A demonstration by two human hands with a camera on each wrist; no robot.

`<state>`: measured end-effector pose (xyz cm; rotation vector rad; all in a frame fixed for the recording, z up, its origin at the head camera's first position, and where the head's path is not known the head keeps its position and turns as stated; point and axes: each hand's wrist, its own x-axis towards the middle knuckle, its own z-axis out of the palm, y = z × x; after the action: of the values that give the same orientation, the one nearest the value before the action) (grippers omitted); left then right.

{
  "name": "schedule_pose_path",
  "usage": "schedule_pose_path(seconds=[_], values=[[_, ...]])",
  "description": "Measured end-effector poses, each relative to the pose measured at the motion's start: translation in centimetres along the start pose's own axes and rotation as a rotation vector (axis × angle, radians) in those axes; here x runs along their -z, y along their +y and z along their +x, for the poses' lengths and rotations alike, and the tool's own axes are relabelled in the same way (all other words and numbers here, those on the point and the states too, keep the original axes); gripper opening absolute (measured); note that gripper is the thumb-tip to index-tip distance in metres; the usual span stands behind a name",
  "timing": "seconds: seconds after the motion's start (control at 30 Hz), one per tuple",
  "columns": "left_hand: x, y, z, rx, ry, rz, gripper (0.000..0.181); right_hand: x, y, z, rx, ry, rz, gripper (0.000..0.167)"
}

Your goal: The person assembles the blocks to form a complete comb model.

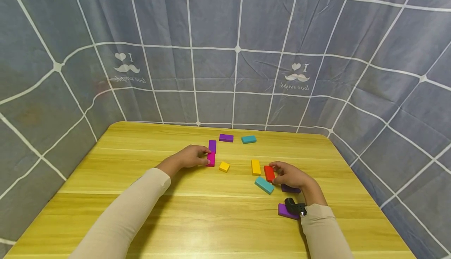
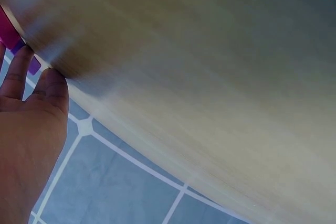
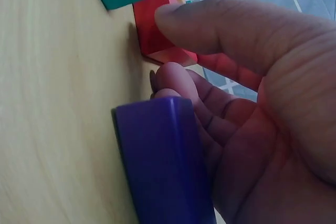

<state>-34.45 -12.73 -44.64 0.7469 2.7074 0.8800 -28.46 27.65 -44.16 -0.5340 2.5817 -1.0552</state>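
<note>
At centre left of the table, my left hand (image 1: 190, 156) pinches a magenta block (image 1: 211, 159) between thumb and fingers. The block's far end meets a purple block (image 1: 212, 145), so the two form a line. The left wrist view shows the magenta block (image 2: 6, 31) only in part, at its left edge. On the right side, my right hand (image 1: 291, 175) grips a red block (image 1: 269, 173) by its ends with thumb and finger. Seen from the right wrist, the red block (image 3: 149, 24) rests on the wood, and a dark purple block (image 3: 163, 161) lies beside the curled lower fingers.
Around the red block lie a yellow block (image 1: 255, 167) and a teal block (image 1: 264, 185). A short yellow block (image 1: 224, 166) sits between the hands. Farther back are a purple block (image 1: 226, 138) and another teal block (image 1: 248, 139). Another purple block (image 1: 286, 211) lies under the right wrist camera.
</note>
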Motion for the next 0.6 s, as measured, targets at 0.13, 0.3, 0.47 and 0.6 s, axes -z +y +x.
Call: schedule_pose_path(seconds=[0.13,0.3,0.47,0.6], values=[[-0.03,0.23,-0.15,0.01,-0.002,-0.007,0.043,-0.09,0.1,0.03,0.005,-0.003,0.036,0.055],[-0.14,0.65,-0.42,0.025,-0.006,-0.015,0.043,-0.04,0.24,-0.09,-0.003,0.012,0.085,0.052],[-0.31,0.82,-0.58,0.051,-0.006,-0.032,0.042,0.06,0.18,-0.2,-0.038,0.02,0.101,0.052],[-0.41,0.98,-0.68,0.053,-0.005,-0.034,0.042,0.07,-0.18,0.0,-0.053,0.048,0.07,0.052]])
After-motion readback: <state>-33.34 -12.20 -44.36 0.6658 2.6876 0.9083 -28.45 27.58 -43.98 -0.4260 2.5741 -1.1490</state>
